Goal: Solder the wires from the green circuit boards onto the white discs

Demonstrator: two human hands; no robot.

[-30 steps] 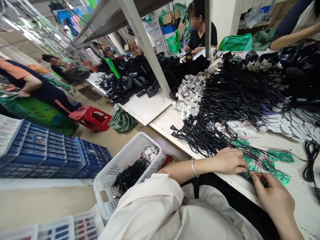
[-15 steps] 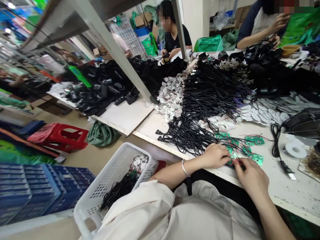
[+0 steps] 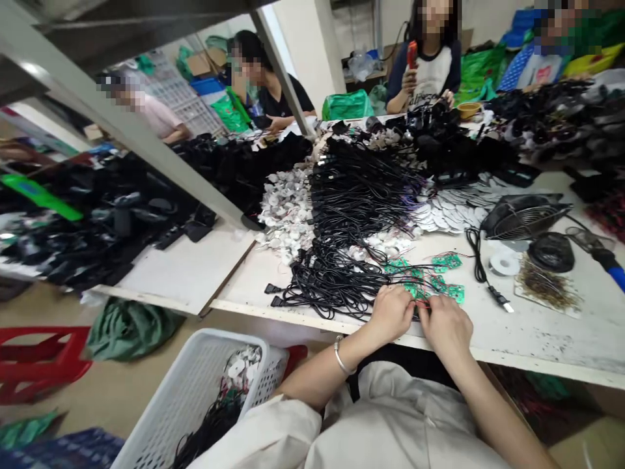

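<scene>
bright worktop (image 3: 532, 342) | edges stretched | lower left blurred, probably by motion

Both forearms bare, angled in toward each other. Left forearm (image 3: 317, 374) runs up and right from lower left; right forearm (image 3: 502, 397) up and left from lower right. Left grip (image 3: 393, 314): back of hand up, fingers bent. Right grip (image 3: 445, 324): back up, knuckles bent, thumb on the inner side, toward the left. Grips side by side, narrow gap between. Fingertips partly hidden; can't tell how far each is closed.
</scene>
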